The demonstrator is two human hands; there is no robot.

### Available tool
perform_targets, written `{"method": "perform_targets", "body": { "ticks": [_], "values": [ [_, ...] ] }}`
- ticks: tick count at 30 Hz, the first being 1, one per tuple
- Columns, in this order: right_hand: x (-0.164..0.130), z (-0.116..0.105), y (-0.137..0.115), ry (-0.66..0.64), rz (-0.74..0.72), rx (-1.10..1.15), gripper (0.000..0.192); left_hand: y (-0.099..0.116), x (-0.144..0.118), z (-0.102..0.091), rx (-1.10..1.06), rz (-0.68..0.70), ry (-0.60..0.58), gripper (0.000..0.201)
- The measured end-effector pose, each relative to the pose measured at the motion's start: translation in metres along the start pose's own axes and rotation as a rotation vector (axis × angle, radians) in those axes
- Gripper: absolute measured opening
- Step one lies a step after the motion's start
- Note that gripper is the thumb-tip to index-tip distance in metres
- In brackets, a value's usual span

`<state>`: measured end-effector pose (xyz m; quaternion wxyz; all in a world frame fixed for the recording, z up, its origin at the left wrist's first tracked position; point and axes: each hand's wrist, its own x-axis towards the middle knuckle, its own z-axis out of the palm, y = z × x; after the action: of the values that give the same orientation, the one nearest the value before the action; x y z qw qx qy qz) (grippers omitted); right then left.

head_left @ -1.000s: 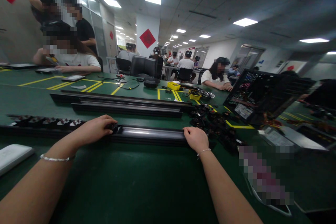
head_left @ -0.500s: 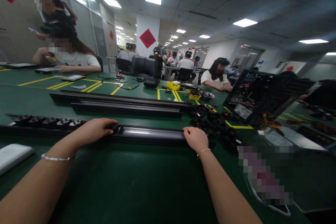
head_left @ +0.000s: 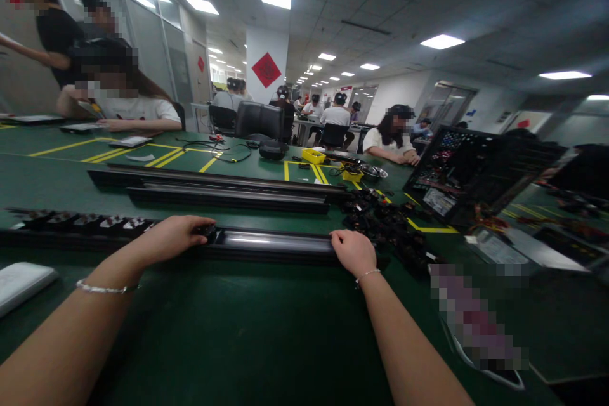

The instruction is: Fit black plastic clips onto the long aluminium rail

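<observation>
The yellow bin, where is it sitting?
In the head view the yellow bin sits far back on the green table, centre, just right of a black headset.

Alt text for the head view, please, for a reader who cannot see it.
Both hands rest on a long black rail lying across a green table: left hand pressing a small black part into it, right hand near its end beside a pile of black parts. Other people sit at tables beyond.

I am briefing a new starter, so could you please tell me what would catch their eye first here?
Both hands rest on a long black rail lying across the green table: left hand near its middle, right hand at its end. Right of them sits a pile of small black parts, with an open computer case behind.
</observation>
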<state>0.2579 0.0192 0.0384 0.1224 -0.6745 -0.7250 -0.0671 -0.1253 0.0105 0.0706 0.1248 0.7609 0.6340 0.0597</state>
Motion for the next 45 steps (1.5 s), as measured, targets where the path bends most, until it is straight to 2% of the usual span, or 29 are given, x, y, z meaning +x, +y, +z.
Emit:
{"method": "perform_targets", "body": {
  "ticks": [35, 45],
  "values": [
    [0.000, -0.001, -0.001, -0.003, 0.005, 0.009, 0.036, 0.002, 0.007, 0.010, -0.106, 0.030, 0.090, 0.055],
    [0.000, -0.003, -0.002, -0.018, 0.006, -0.006, 0.036, 0.003, 0.007, 0.009, -0.089, 0.019, 0.057, 0.055]
  ]
}}
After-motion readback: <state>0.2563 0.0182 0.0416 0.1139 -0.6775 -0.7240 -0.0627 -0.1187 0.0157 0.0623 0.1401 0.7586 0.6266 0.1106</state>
